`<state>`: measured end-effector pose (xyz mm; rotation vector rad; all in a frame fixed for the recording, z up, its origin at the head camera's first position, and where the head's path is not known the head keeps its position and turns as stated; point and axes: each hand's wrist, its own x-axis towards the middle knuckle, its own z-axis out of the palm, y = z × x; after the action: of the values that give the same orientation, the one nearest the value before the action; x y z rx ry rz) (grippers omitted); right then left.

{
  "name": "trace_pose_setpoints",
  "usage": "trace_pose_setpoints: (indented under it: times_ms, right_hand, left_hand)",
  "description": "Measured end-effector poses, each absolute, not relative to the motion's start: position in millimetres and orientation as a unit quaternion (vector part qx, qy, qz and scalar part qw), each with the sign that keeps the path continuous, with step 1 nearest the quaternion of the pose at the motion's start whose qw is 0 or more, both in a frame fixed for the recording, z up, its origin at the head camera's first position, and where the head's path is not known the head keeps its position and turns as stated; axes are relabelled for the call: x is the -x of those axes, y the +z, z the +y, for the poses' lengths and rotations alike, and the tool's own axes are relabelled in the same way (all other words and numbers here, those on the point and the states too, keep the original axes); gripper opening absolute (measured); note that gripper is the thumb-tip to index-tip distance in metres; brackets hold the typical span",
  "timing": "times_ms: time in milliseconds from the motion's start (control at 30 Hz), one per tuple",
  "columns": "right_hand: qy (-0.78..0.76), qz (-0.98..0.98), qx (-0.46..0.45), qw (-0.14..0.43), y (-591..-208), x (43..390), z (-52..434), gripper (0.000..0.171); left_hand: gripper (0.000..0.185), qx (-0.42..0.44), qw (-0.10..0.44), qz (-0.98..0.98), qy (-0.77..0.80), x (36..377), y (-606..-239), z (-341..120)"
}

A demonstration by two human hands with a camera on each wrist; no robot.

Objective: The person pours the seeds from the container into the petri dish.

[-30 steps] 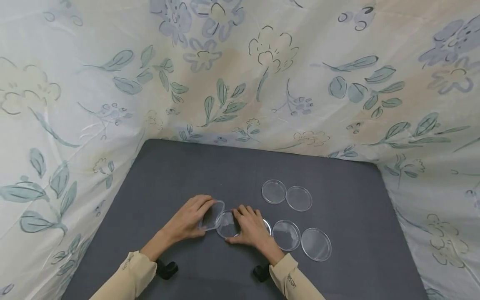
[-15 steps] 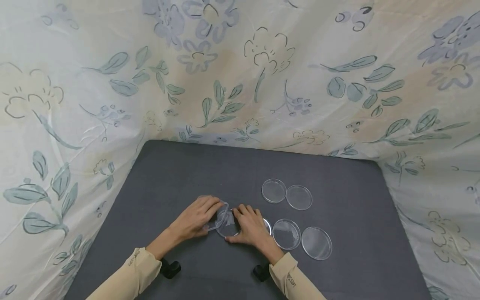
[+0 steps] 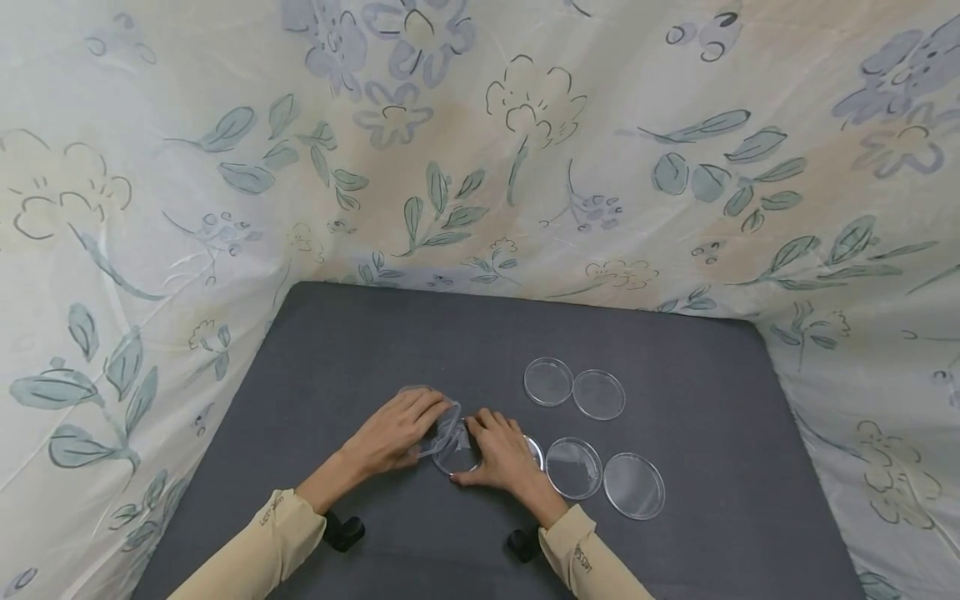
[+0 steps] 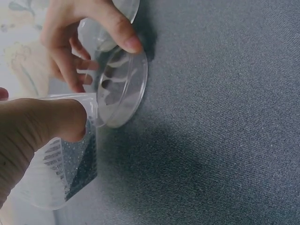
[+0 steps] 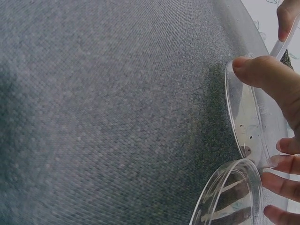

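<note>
My left hand (image 3: 393, 429) grips a clear plastic container (image 4: 49, 187), tilted with its edge at a petri dish (image 3: 454, 461). Dark, speckled granular stuff (image 4: 79, 161) lies inside the container; its exact kind cannot be told. My right hand (image 3: 504, 457) holds that clear round dish by its rim, thumb on the near side and fingers on the far side. A few tiny dark specks (image 5: 251, 137) show in the dish. Against it stands another petri dish (image 5: 229, 197), mostly hidden by my right hand in the head view.
Right of my right hand lie two more clear dishes, a nearer petri dish (image 3: 573, 468) and an outer one (image 3: 633, 487). Farther back, a pair of round dishes (image 3: 548, 382) lie touching. A grey cloth-covered table (image 3: 375, 342) meets a floral curtain (image 3: 465, 183) behind.
My left hand has shifted slightly right with the container, bringing its edge farther over the dish. My right hand stays in place on the dish.
</note>
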<state>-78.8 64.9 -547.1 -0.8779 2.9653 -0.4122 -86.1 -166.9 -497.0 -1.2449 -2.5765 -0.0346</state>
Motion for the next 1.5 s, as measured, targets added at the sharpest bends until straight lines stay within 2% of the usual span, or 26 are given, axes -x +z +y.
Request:
trace_pose_setpoints:
  times_ms: [600,767,1000,1300,1500]
  right_hand:
    - [-0.191,0.941,0.276,0.042,-550.0,80.8,64.2,0.09]
    - [-0.19,0.942,0.276,0.034,-550.0,80.3,64.3,0.09]
    - [-0.186,0.942,0.28,0.013,-551.5,78.5,65.0,0.087]
    - [-0.184,0.942,0.28,-0.003,-553.5,77.2,65.6,0.086]
    - [-0.184,0.942,0.281,-0.006,-554.0,77.4,66.0,0.085]
  left_hand:
    - [0.088,0.435,0.127,-0.892,0.002,87.0,-495.3,-162.9]
    - [0.091,0.447,0.143,-0.883,0.033,87.1,-495.7,-161.6]
    - [0.083,0.462,0.159,-0.87,0.061,85.4,-495.0,-157.9]
    - [0.087,0.478,0.174,-0.857,0.087,83.9,-497.4,-154.1]
    - [0.08,0.481,0.175,-0.853,0.108,84.0,-495.5,-153.1]
